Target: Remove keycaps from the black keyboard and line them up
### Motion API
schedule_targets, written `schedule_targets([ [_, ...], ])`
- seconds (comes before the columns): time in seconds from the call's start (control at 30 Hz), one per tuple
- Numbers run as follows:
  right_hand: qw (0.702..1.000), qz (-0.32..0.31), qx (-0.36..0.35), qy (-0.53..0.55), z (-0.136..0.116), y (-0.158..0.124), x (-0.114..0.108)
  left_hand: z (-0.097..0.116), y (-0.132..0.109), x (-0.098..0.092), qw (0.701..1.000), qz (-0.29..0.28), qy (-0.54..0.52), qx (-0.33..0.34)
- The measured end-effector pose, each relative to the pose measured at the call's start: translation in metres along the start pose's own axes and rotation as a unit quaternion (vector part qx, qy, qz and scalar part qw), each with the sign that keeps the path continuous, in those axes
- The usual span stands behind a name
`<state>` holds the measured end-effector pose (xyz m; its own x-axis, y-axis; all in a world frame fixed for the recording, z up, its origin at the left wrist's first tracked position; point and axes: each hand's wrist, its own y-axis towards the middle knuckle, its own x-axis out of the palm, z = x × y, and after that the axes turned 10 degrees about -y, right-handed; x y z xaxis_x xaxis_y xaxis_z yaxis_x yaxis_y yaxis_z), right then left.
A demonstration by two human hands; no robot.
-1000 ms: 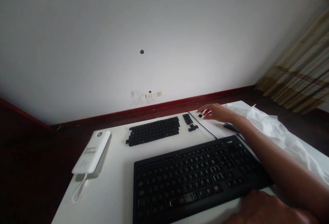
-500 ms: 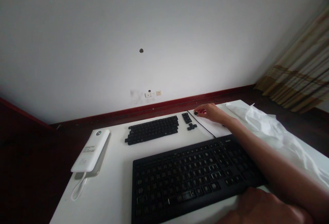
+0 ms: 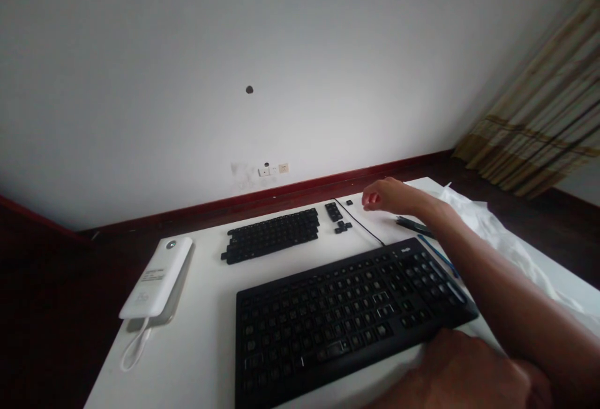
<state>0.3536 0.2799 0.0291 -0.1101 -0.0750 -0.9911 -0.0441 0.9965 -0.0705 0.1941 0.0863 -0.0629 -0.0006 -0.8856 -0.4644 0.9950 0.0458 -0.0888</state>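
My right hand [image 3: 380,196] hovers over the far part of the white table with fingers loosely bent and nothing visible in them. Just left of it lies a single black keycap [image 3: 349,202]. Other loose keycaps include a small block [image 3: 334,212], an arrow cluster [image 3: 343,227] and a large block [image 3: 272,235] laid in rows. A black keyboard [image 3: 328,321], many of its key places bare, lies in front of me. At its near right edge is my left hand [image 3: 462,371], curled like a fist. Its fingertips, and anything in them, are hidden.
A white power bank [image 3: 157,277] with a short cable lies at the left of the table [image 3: 201,334]. Right of the keyboard are a dark slim tool [image 3: 413,226], a blue thin strip [image 3: 438,254] and a crumpled white bag [image 3: 504,240]. The keyboard cable [image 3: 359,221] runs to the far edge.
My right hand has let go of the black keycap, which now lies on the table, and has drawn slightly right. The view has shifted a little, showing the dark tool and blue strip.
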Motion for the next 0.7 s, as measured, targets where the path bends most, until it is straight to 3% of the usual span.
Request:
schedule_targets([
  [0.1,0.999,-0.048,0.002,0.006,-0.005,-0.024,-0.022,0.001,-0.001,-0.001,1.000,-0.013,0.002,0.006],
  [0.2,0.993,-0.114,0.000,0.009,-0.007,-0.057,-0.028,0.003,-0.003,-0.002,1.000,-0.013,0.007,-0.003],
  [0.3,0.985,-0.170,-0.001,0.031,-0.009,-0.090,-0.015,0.005,-0.005,-0.004,1.000,-0.010,0.003,-0.003],
  [0.43,0.985,-0.161,-0.012,0.052,-0.012,-0.120,0.012,0.006,-0.006,-0.005,1.000,0.000,0.003,-0.005],
  [0.57,0.988,-0.142,-0.029,0.054,-0.011,-0.121,0.018,0.005,-0.004,-0.006,1.000,-0.016,0.011,0.003],
  [0.7,0.991,-0.102,-0.068,0.059,-0.006,-0.083,-0.007,0.008,-0.005,-0.011,0.999,-0.040,0.023,0.008],
])
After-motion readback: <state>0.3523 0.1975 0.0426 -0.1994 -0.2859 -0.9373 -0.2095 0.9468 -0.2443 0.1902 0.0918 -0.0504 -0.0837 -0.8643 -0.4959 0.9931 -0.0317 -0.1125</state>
